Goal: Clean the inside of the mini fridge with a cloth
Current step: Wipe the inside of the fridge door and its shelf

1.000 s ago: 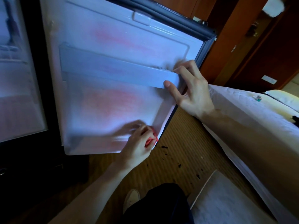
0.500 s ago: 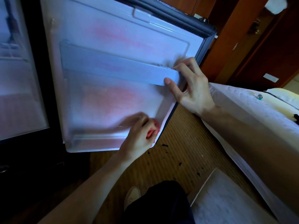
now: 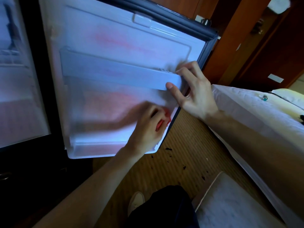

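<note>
The mini fridge door [image 3: 115,46] stands swung open, its white inner liner facing me. A pale shelf rail [image 3: 115,74] runs across the middle of it. My left hand [image 3: 148,127] grips a red cloth [image 3: 162,120] and presses it against the lower right part of the liner, just above the bottom shelf [image 3: 98,145]. Most of the cloth is hidden inside the fist. My right hand [image 3: 195,92] holds the right end of the shelf rail and the door's edge, thumb on the front of the rail, fingers behind.
The fridge's interior [image 3: 18,79] opens at the far left, above a dark cabinet [image 3: 24,178]. A white bed [image 3: 255,120] lies close on the right, a pale mat [image 3: 230,208] on the striped floor [image 3: 181,162] with dark crumbs. My shoe [image 3: 135,201] and dark trouser leg are below.
My left hand with the red cloth has slid upward along the lower right of the door liner. My right hand has kept its hold on the rail end.
</note>
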